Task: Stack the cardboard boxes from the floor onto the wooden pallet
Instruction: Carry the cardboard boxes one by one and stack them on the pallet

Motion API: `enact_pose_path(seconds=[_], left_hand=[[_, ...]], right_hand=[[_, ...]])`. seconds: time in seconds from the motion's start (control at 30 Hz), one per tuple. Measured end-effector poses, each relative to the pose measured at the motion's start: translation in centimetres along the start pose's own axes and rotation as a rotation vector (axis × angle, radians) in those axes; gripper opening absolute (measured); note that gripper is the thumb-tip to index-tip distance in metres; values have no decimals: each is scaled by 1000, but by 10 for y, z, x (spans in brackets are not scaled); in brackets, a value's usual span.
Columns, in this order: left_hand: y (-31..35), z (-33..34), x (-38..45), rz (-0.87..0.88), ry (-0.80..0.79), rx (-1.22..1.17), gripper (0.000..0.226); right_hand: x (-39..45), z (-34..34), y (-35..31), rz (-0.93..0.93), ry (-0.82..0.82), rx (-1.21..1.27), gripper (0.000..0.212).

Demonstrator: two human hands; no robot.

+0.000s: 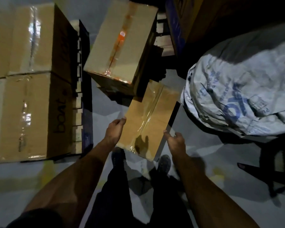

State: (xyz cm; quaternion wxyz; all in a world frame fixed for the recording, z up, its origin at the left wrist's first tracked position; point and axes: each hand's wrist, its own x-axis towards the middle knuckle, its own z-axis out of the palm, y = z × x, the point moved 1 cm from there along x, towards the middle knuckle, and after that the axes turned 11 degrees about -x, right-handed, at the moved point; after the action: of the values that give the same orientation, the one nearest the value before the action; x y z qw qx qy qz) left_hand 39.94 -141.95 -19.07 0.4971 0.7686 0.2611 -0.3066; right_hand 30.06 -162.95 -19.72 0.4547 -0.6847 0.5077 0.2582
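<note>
1. Small flat brown cardboard box with clear tape along its seam (149,119) sits at centre frame, just above the person's shoes; whether it is off the grey floor (196,145) cannot be told
2. Left hand (113,131) clasps the box's 9 o'clock edge, thumb on top; right hand (175,140) curls on the 3 o'clock edge
3. Judgement: square both grips low before carrying toward the stacked large brown boxes (28,79) at 9 o'clock
4. Larger box with orange tape (120,43) lies at 12 o'clock
5. Pallet under the stack unclear; 2 o'clock corner too dark
</note>
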Motion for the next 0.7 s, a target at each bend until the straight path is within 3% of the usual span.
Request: enact_pose_path(seconds=[0.23, 0.33, 0.43, 0.57, 0.7], left_hand=[[-61, 27, 139, -130, 36, -145, 38], [-86, 36, 195, -113, 18, -124, 44], [-105, 43, 246, -118, -26, -99, 37], [-132, 48, 304, -99, -74, -52, 53], [-143, 61, 334, -63, -96, 45, 61]], right_hand=[[132, 73, 32, 106, 41, 201, 82], [186, 104, 51, 120, 49, 250, 76], [229, 128, 63, 121, 67, 255, 67], [274, 153, 77, 150, 130, 299, 79], [297, 165, 78, 103, 139, 353, 73]])
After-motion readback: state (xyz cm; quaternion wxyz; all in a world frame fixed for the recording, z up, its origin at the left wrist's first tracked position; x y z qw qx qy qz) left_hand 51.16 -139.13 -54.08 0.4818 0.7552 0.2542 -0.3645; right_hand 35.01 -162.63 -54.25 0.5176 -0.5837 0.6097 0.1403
